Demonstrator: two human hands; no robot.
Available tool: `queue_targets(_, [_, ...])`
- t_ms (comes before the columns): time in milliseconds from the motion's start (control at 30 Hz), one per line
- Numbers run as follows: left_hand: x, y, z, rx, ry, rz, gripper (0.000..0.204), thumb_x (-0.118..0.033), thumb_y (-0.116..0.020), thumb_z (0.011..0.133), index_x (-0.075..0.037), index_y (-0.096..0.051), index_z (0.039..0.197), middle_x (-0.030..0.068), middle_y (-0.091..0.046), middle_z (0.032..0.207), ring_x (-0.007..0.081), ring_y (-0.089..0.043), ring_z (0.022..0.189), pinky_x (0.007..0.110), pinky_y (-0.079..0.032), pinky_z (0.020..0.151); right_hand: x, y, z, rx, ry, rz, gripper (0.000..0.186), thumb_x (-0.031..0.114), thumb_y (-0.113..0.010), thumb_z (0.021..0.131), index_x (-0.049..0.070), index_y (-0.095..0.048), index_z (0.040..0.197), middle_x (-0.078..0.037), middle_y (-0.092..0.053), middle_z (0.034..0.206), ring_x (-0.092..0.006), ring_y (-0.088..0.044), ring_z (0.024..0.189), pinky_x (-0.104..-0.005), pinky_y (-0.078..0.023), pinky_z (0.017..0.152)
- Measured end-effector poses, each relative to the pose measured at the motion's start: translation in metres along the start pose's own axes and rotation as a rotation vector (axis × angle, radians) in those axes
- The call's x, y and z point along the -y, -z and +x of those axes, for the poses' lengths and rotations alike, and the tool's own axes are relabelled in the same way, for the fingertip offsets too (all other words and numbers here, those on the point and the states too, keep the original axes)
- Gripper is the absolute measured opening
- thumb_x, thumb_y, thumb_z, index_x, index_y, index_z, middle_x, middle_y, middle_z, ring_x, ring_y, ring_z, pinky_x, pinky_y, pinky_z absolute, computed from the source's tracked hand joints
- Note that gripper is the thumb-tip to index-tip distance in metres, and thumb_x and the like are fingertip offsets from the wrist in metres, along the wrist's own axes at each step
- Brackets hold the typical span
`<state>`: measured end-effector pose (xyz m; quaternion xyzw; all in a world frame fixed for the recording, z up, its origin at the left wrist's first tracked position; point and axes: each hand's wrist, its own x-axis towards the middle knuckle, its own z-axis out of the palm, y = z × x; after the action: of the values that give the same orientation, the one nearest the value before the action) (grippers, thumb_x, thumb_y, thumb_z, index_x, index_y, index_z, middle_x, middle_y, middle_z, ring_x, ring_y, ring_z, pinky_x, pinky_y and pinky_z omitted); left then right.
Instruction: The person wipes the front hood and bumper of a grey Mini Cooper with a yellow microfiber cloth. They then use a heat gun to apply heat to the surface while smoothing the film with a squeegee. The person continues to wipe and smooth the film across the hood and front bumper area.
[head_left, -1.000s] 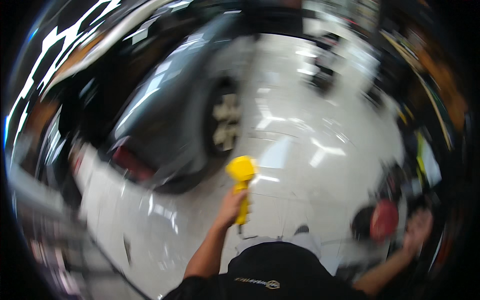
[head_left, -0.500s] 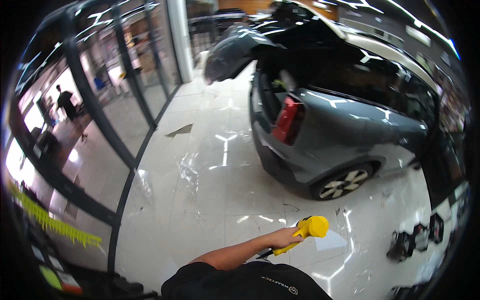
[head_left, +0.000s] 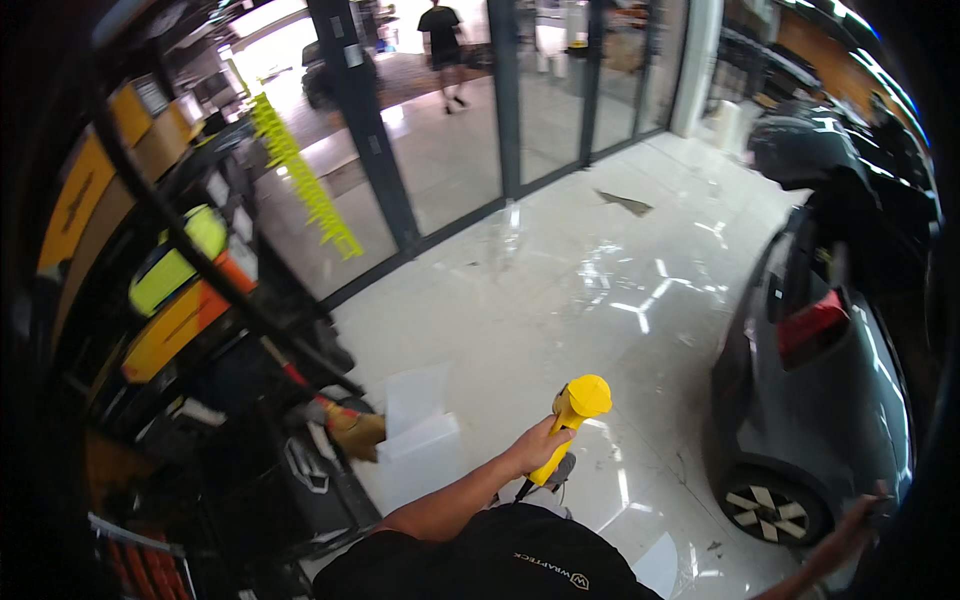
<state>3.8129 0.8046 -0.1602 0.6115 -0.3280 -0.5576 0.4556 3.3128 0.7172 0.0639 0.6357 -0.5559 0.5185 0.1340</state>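
Note:
My left hand is closed around the handle of a yellow heat gun, held out in front of my body. Its dark cord hangs below the grip. At the lower right, my right hand is raised beside the grey car, near its rear wheel. Its fingers are blurred, so I cannot make out their pose or whether they touch the body panel. The car's tailgate stands raised above its red tail light.
A dark-framed glass partition runs along the far side, with a person beyond it. To the left stands a cluttered dark cart near yellow boxes. White sheets and a scrap lie on the glossy floor.
My view has swung left, so the car now sits at the right edge and the cart shows. The heat gun stays in my left hand. My right hand has come into view.

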Motion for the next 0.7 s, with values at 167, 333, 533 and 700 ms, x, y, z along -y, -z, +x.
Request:
queue_targets(167, [-0.004, 0.071, -0.064, -0.224, 0.076, -0.13, 0.036, -0.035, -0.053, 0.094, -0.006, -0.049, 0.115, 0.0058, -0.054, 0.082, 0.0154, -0.058, 0.06, 0.03, -0.048, 0.05, 0.118, -0.149, -0.167, 0.543, -0.915, 0.844, 0.029, 0.011, -0.057, 0.089, 0.008, -0.056, 0.118, 0.005, -0.052, 0.086, -0.0013, -0.039, 0.061, -0.0179, -0.032, 0.051])
queue_targets(333, [0.01, 0.11, -0.043, -0.246, 0.024, -0.168, 0.039, -0.037, -0.052, 0.096, -0.004, -0.049, 0.117, 0.0049, -0.056, 0.087, 0.0141, -0.057, 0.071, 0.03, -0.048, 0.061, 0.187, -0.19, -0.244, 1.133, -1.101, 0.921, 0.011, 0.008, -0.055, 0.089, 0.005, -0.054, 0.1, 0.003, -0.043, 0.063, -0.0055, -0.037, 0.047, -0.0214, -0.026, 0.04])
queue_targets(533, [-0.035, 0.175, 0.014, -0.119, -0.192, -0.035, 0.05, -0.041, -0.049, 0.097, -0.003, -0.047, 0.13, 0.0075, -0.06, 0.096, 0.015, -0.058, 0.083, 0.029, -0.047, 0.076, 0.297, -0.314, -0.23, 1.381, -0.968, 0.93, 0.024, 0.016, -0.055, 0.09, 0.001, -0.052, 0.11, -0.006, -0.057, 0.076, -0.0068, -0.041, 0.047, -0.0225, -0.032, 0.039])
queue_targets(700, [-0.083, 0.236, 0.052, -0.052, -0.296, 0.158, 0.06, -0.042, -0.042, 0.099, -0.002, -0.034, 0.142, 0.0189, -0.064, 0.102, 0.0268, -0.064, 0.088, 0.035, -0.048, 0.079, 0.415, -0.402, -0.215, 1.448, -1.194, 1.199, 0.034, 0.026, -0.059, 0.091, 0.005, -0.047, 0.115, -0.007, -0.06, 0.091, -0.0086, -0.045, 0.048, -0.0223, -0.034, 0.04])
